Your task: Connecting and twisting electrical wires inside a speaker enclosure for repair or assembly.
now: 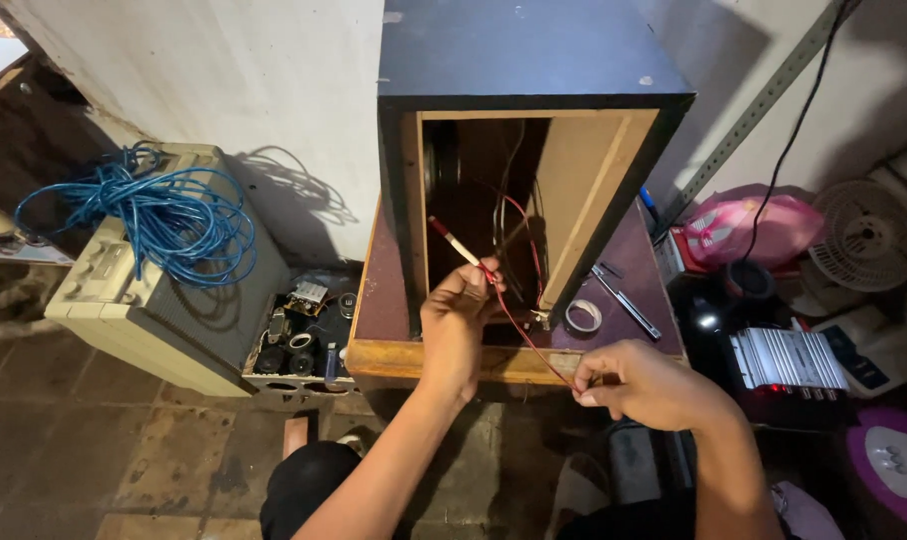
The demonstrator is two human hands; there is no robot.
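While the left hand (454, 320) grips a red-and-white screwdriver (456, 243) pointing up into the open black speaker cabinet (534, 60), the right hand (642, 385) pinches a thin red wire (524, 340) just in front of the counter (384, 300) edge, the wire running taut between both hands and on into the box. Tape roll (582, 316) and a metal tool (629, 305) lie right of the cabinet; a blue cable coil (164, 215) sits on a beige unit (124, 310) well left.

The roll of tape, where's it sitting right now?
In the head view, the roll of tape lies on the small table, right of the open speaker box, beside a metal tool.
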